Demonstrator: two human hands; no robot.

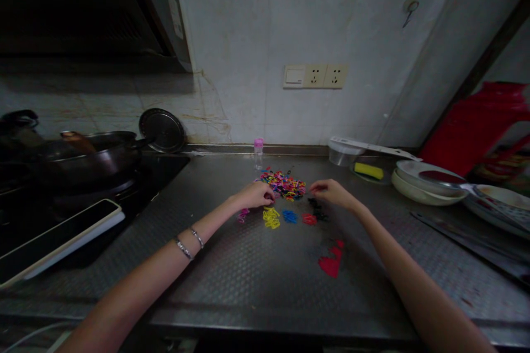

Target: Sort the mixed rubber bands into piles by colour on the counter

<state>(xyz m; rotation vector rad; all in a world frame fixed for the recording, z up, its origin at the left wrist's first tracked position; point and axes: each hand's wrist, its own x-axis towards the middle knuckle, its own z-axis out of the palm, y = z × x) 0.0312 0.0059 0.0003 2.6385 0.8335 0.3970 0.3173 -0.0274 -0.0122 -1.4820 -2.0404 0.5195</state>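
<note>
A heap of small mixed-colour rubber bands (285, 183) lies on the metal countertop. In front of it are smaller groups sorted by colour: pink bands (243, 215), yellow bands (271, 218), blue bands (290, 216), red bands (309, 219) and black bands (318, 209). My left hand (257, 195) is at the heap's left edge, above the yellow group, its fingers curled closed. At the right edge, near the black group, my right hand (331, 192) has its fingertips drawn together. Anything inside either set of fingers is too small to make out.
A clear bottle with a pink cap (258, 153) stands behind the heap. Red cut pieces (332, 259) lie nearer me. To the right are a yellow sponge (368, 171), stacked bowls (428, 187) and a red thermos (476, 127). A pan (99, 154) and a phone (62, 237) are on the left.
</note>
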